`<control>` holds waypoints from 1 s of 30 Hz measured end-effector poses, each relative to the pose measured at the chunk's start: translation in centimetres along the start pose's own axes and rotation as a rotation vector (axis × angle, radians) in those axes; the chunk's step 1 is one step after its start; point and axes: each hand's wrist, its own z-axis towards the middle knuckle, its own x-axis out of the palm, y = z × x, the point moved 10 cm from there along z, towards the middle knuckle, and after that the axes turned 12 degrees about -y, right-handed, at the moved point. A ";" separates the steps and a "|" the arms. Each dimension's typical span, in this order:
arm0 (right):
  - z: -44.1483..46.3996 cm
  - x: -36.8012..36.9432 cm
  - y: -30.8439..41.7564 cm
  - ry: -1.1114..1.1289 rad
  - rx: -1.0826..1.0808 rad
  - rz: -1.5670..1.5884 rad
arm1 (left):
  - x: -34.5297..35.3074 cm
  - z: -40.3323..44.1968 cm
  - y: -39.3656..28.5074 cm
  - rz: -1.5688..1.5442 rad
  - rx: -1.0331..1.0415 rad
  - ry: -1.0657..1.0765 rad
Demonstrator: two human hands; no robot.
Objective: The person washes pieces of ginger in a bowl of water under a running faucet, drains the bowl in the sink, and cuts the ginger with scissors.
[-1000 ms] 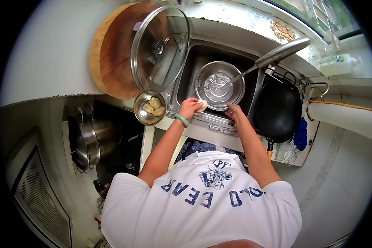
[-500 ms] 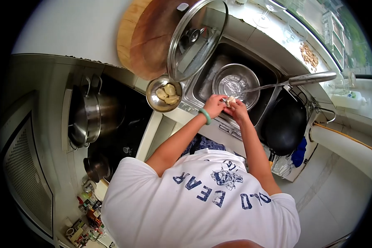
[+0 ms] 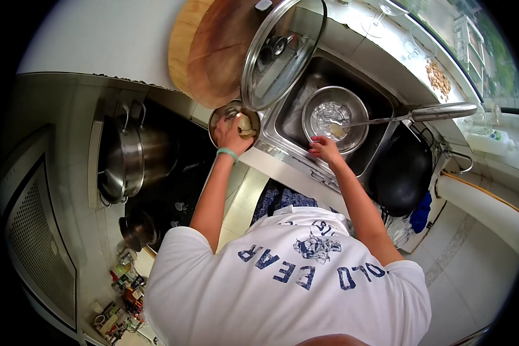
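My left hand (image 3: 230, 136), with a green bangle at its wrist, reaches into a small metal bowl (image 3: 212, 128) left of the sink. Pale pieces (image 3: 245, 126) lie in that bowl, against my fingers; whether I grip one is hidden. My right hand (image 3: 326, 151) hovers at the near rim of a metal basin (image 3: 360, 137) in the sink, fingers partly curled, with nothing visible in them. Inside the basin are water and a pale piece (image 3: 335, 130), beside the stream from the faucet (image 3: 444, 111).
A glass lid (image 3: 250, 75) leans between a round wooden board (image 3: 181, 52) and the sink (image 3: 282, 144). To the right hangs a black wok (image 3: 402, 179). Steel pots (image 3: 124, 161) stand at the left by the dark stove (image 3: 184, 173). Nuts (image 3: 438, 79) lie on the windowsill.
My hands have parted. The left moved from the basin's edge to the small bowl, and the right stayed near the basin. A pale piece now lies in the basin.
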 end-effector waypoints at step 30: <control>-3.4 -6.0 -1.5 -0.089 0.000 0.050 | 2.5 -0.7 6.4 -0.922 -0.583 0.054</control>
